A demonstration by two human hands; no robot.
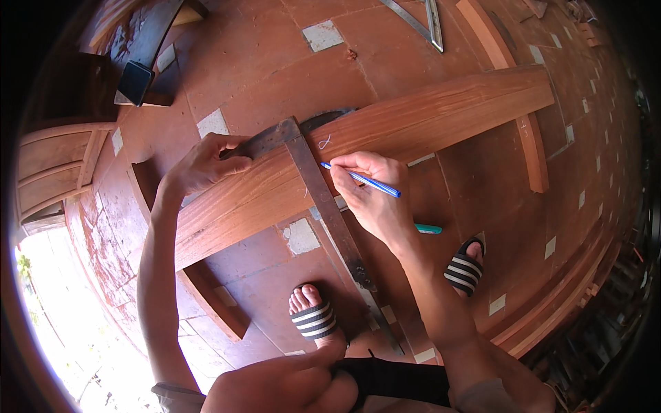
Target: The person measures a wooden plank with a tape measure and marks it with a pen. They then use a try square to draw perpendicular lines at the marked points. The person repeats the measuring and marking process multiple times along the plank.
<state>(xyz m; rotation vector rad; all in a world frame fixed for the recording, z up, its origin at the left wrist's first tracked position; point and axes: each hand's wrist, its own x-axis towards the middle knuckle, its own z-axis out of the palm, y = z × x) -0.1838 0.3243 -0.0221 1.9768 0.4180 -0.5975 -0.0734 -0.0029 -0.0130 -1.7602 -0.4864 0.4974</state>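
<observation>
A thick reddish-brown timber beam (441, 113) lies slantwise before me. Across it rests a dark, worn metal carpenter's square (323, 189), its long blade running down toward my feet and its other arm along the beam's far edge. My left hand (213, 162) is closed on the left end of that arm, thumb against fingers. In my right hand (372, 196) is a blue pen (379, 184), pinched near its tip. The tip is at the blade's right edge on the wood, just below a small pale looped mark.
Shorter timber pieces (533, 155) lie under the beam on the tiled floor (275, 89). A teal object (428, 228) lies beyond my right wrist. At the far side is a metal angle tool (434, 27); at the far left, a dark phone-like slab (135, 82). Long planks (558, 296) line the right.
</observation>
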